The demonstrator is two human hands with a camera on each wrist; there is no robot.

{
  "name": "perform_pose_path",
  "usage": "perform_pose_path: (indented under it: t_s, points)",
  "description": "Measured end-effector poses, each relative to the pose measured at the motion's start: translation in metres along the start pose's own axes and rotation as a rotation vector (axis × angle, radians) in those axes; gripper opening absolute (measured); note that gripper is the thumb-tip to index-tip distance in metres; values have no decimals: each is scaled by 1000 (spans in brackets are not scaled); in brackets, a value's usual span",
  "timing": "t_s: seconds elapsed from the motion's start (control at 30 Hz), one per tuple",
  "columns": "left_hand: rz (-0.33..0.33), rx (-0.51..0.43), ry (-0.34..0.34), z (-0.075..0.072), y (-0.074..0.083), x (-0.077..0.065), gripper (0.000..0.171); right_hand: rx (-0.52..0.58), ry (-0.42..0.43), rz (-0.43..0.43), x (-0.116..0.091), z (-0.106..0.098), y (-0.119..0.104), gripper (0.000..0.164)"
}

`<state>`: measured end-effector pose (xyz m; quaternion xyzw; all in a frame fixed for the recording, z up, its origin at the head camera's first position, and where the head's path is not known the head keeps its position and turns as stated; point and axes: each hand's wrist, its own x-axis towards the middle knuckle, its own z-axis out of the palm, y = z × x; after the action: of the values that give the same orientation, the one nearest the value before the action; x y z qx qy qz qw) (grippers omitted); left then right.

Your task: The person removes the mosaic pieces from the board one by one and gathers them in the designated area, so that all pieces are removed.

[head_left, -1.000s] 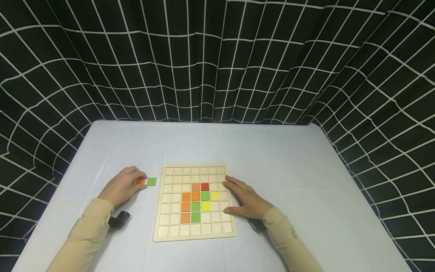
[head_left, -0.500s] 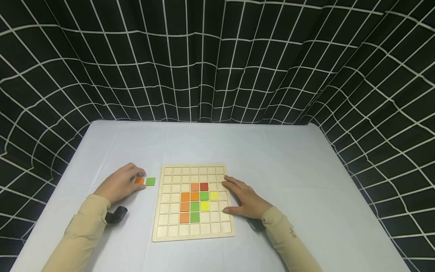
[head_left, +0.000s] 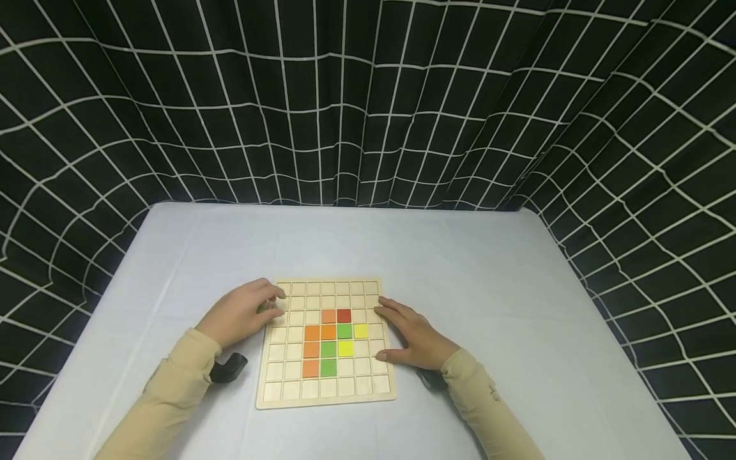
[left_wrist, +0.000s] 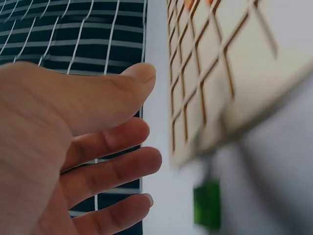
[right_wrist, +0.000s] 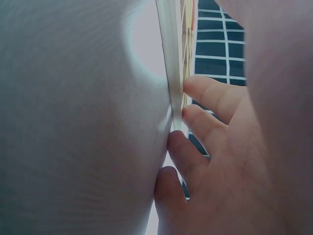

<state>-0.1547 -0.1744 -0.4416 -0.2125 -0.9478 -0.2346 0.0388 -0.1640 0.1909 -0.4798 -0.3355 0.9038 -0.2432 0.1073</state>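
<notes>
A pale wooden grid board (head_left: pixel 287 388) lies on the table, with orange, red, green and yellow square tiles set in several middle cells. My left hand (head_left: pixel 244 313) hovers over the board's upper left edge, thumb and fingers apart, nothing seen between them in the left wrist view. A green tile (left_wrist: pixel 207 204) lies on the cloth just off the board, blurred; from the head it mostly hides behind that hand. The orange tile beside it is not visible. On the right edge, my right hand (head_left: pixel 420 338) rests with extended fingers; fingertips (right_wrist: pixel 191 84) touch the rim.
A white cloth (head_left: pixel 489 268) covers the table. Black curtains with a white grid (head_left: pixel 339 102) stand behind and at both sides. A dark wrist camera (head_left: pixel 229 368) sits under the left wrist.
My left hand has moved right, from around the orange tile to the board's left edge, now covering the loose tiles' spot. The right hand has stayed at the board's right edge.
</notes>
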Motion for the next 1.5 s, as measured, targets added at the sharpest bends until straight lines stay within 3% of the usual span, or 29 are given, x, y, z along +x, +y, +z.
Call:
perform_pose_path:
  t_s: [0.27, 0.47, 0.67, 0.87, 1.17, 1.5]
  points:
    - [143, -42, -67, 24, 28, 1, 22, 0, 0, 4, 1, 1, -1, 85]
    - [187, -23, -100, 34, 41, 0, 24, 1, -6, 14, 1, 0, -1, 85]
    - [175, -6, -114, 39, 45, 2, 29, 1, -7, 14, 1, 0, -1, 85]
    - [181, -4, -74, 44, 45, 4, 26, 5, -3, 17, 0, -1, -2, 85]
    - [55, -58, -92, 47, 51, 5, 22, 3, -4, 19, 0, -1, -1, 85]
    - [67, -52, -132, 43, 51, 3, 25, 9, -9, 23, 0, -1, -1, 85]
